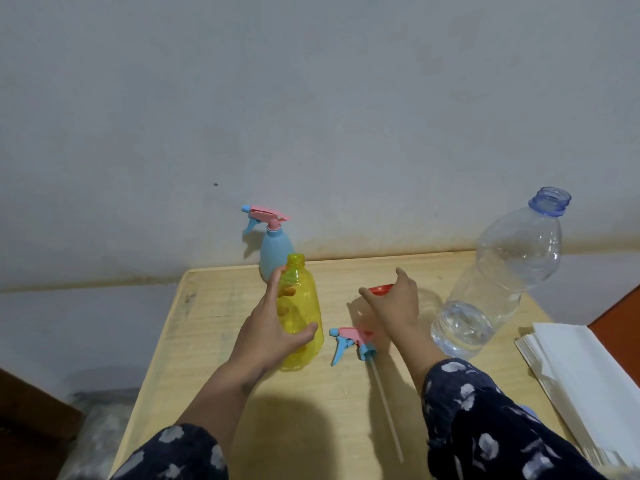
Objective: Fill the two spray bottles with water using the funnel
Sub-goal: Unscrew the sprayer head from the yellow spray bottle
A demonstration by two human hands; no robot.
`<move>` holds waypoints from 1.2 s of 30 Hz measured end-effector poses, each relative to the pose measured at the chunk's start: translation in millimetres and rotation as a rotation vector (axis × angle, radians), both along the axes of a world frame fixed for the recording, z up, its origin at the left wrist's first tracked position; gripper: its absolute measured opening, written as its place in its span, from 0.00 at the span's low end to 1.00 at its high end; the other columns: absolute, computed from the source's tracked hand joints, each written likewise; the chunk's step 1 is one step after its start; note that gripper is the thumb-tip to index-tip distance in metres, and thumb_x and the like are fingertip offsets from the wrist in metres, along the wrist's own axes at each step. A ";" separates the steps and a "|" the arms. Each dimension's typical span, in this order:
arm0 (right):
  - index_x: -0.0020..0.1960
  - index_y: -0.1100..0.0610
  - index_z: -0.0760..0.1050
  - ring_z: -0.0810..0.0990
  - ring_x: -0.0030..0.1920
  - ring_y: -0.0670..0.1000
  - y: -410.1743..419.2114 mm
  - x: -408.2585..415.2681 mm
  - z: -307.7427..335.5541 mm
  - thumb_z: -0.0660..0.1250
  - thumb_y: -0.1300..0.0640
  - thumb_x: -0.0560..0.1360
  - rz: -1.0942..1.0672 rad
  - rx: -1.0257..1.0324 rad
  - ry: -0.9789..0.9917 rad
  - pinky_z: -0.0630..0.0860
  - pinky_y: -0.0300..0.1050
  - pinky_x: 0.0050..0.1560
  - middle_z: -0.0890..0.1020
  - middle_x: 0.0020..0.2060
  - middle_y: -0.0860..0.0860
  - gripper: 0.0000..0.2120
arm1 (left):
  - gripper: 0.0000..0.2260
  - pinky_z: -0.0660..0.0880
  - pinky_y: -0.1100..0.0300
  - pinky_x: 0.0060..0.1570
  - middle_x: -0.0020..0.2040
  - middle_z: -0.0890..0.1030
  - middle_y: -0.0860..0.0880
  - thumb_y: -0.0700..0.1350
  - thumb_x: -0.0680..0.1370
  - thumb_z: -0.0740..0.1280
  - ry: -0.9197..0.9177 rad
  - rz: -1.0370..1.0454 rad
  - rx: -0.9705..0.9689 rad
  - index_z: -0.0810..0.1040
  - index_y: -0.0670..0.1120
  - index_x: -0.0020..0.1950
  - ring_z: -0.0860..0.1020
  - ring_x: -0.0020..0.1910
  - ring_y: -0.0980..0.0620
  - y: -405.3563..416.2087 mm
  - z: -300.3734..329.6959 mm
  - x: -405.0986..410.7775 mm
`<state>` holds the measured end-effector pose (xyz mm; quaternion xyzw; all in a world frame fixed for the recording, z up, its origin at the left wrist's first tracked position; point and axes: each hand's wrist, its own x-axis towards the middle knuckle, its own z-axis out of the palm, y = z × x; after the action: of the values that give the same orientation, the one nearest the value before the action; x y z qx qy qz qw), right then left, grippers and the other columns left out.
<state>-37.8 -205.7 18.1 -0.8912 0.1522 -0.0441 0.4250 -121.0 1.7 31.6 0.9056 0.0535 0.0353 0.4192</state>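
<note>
My left hand [266, 327] grips an uncapped yellow spray bottle [302, 303] that stands upright on the wooden table [207, 341]; my thumb lies across its front and my fingers show through the plastic. Its pink-and-blue spray head [349, 339] lies on the table beside it, with the dip tube [388, 410] pointing toward me. A blue spray bottle [273, 251] with its head on stands behind the yellow one. My right hand [398, 306] is spread over a red funnel [381, 289], which it mostly hides. I cannot see any grip on the funnel.
A large clear water bottle [502, 271], uncapped and with some water at the bottom, stands at the right of the table. A stack of white paper napkins [588, 375] lies at the right edge. A grey wall runs directly behind the table.
</note>
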 end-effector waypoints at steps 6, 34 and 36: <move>0.72 0.53 0.65 0.72 0.62 0.49 27.8 -25.2 64.9 0.77 0.46 0.65 0.117 0.350 -0.297 0.75 0.33 0.54 0.73 0.64 0.51 0.40 | 0.49 0.76 0.53 0.57 0.71 0.71 0.56 0.59 0.67 0.76 0.023 -0.035 0.029 0.43 0.67 0.75 0.74 0.65 0.51 -2.3 3.2 -6.3; 0.73 0.46 0.60 0.70 0.65 0.47 59.1 -126.8 93.2 0.77 0.46 0.65 0.176 0.448 -0.392 0.73 0.50 0.65 0.69 0.68 0.49 0.41 | 0.45 0.76 0.49 0.59 0.66 0.72 0.58 0.53 0.64 0.77 0.002 -0.251 -0.078 0.51 0.67 0.72 0.76 0.62 0.52 -27.3 8.1 -67.9; 0.74 0.44 0.57 0.67 0.69 0.48 53.6 -131.5 91.9 0.75 0.41 0.65 0.196 0.443 -0.376 0.69 0.52 0.69 0.65 0.72 0.48 0.43 | 0.46 0.75 0.49 0.60 0.67 0.72 0.58 0.52 0.65 0.77 -0.010 -0.263 -0.087 0.50 0.67 0.72 0.76 0.62 0.52 -31.1 7.8 -70.7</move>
<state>-169.2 -152.1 110.0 -0.7636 -0.0100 -0.1325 0.6319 -191.7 -29.4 39.4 0.8856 -0.0666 -0.0178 0.4593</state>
